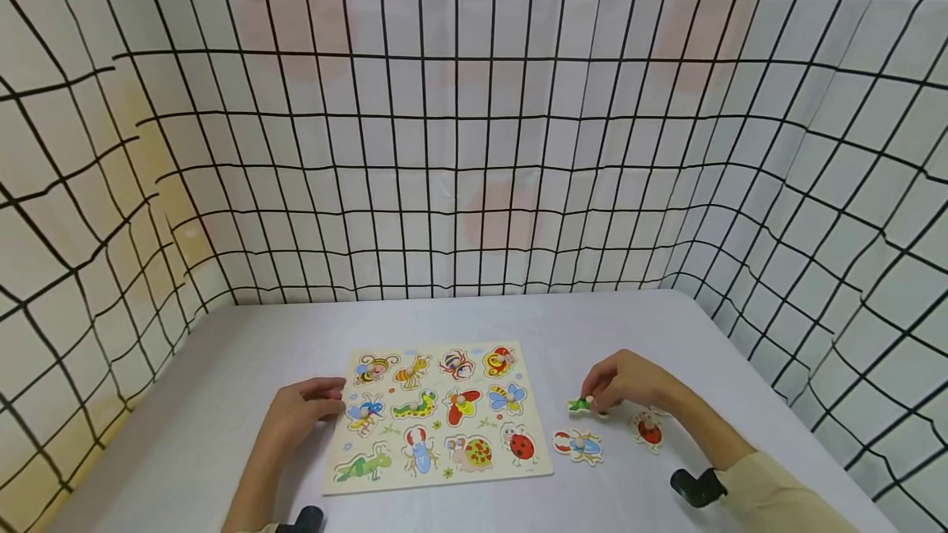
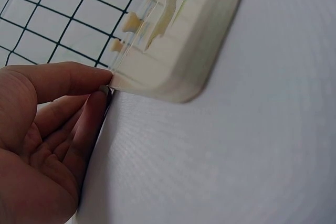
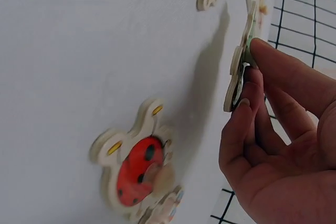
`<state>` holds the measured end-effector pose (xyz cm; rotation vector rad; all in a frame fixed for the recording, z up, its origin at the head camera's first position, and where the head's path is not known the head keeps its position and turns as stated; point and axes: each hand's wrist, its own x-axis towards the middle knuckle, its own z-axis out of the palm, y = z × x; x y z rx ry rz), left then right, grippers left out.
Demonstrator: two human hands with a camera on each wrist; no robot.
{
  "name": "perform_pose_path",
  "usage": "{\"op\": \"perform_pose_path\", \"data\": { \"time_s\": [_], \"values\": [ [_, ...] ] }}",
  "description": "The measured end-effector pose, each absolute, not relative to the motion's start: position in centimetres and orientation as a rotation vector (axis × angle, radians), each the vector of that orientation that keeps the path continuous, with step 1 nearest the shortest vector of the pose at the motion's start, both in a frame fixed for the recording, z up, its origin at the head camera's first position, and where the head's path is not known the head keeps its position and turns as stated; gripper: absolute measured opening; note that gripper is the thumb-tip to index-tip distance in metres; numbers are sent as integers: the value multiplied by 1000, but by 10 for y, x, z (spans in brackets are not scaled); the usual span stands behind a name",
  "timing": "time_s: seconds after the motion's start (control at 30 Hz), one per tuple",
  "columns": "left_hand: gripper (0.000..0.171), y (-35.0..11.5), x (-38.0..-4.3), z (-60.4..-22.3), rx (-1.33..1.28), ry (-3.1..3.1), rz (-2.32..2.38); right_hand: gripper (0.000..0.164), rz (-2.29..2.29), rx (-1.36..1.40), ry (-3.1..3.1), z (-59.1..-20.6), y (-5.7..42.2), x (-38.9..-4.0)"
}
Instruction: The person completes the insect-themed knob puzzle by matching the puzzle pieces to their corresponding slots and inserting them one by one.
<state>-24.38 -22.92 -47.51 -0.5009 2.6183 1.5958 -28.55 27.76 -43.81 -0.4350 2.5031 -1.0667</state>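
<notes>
My left hand (image 1: 299, 414) rests at the left side of a wooden insect puzzle board (image 1: 437, 479), fingertips touching its edge. In the left wrist view, thumb and a finger meet at the pale rim near the corner. My right hand (image 1: 629, 377), to the right of the board, pinches a green grasshopper puzzle piece (image 1: 579, 406) between thumb and fingers. The right wrist view shows this piece (image 3: 236, 77) nearly edge-on, raised over the white table. Just below that hand lie a blue stag beetle piece (image 1: 581, 446) and a red ladybug piece (image 1: 648, 432).
Part of another piece (image 3: 165, 209) shows beside the ladybug in the right wrist view. White cloth covers the table (image 1: 222, 368). White walls with a black grid (image 1: 455, 138) enclose the back and both sides.
</notes>
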Motion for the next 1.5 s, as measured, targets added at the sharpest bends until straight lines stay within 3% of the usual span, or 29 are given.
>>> {"op": "perform_pose_path", "data": {
  "time_s": [0.63, 1.5],
  "values": [
    [41, -229, -242, -474, -492, 2622, 1607, 11, -1058, -589, 2487, -420, 182, -295],
    [42, -233, -247, -480, -463, 2639, 1596, 11, -1046, -788, 2417, -436, 53, -276]
  ]
}}
